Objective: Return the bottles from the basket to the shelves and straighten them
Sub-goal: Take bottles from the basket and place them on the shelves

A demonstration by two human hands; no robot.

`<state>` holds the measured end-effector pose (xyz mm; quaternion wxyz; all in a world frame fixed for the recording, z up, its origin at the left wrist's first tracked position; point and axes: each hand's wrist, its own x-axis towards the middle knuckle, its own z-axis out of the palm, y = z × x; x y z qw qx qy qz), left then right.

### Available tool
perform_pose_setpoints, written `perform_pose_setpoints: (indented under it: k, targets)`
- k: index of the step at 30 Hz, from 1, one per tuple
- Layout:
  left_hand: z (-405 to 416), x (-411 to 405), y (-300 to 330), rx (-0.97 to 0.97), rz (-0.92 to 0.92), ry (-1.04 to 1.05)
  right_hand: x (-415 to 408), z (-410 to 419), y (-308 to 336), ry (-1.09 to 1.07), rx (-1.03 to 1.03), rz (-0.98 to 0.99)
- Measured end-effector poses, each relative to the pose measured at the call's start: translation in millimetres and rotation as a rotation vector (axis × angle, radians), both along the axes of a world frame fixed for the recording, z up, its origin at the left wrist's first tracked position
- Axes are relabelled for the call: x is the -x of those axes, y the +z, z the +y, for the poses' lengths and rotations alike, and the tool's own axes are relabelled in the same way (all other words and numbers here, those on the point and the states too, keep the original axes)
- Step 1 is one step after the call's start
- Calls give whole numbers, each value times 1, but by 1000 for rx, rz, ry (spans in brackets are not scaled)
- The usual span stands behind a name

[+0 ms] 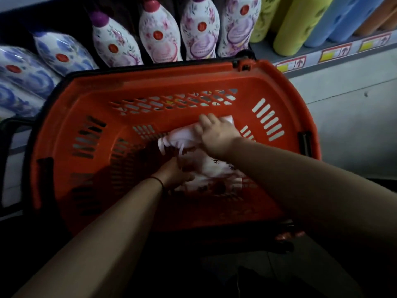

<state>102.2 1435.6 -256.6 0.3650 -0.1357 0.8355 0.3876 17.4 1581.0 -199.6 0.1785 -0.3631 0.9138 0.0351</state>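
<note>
This is a shop aisle, dimly lit. An orange plastic shopping basket [277,82] with slotted walls and black handles sits in front of a low grey shelf [343,82]. Identical floral-printed bottles [159,33] with pink and purple caps stand in a row on it, blue-patterned ones [62,52] to the left. On the right stand green, blue and orange cylinders [300,24]. Red-and-yellow price tags [335,53] line the shelf's front edge.
</note>
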Motion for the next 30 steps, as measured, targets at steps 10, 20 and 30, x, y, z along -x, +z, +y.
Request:
perform_pose_setpoints:
  k: [10, 20, 30]
  targets:
    - [-9, 1, 8, -170, 151, 162, 10, -36, -16, -54, -155, -107]
    - [-32, 2, 18, -285, 119, 441, 12, -28, 7, -76, 13, -110]
    - [-32, -9, 85, -564, 222, 653, -13, -35, 107, -261, 575, -114]
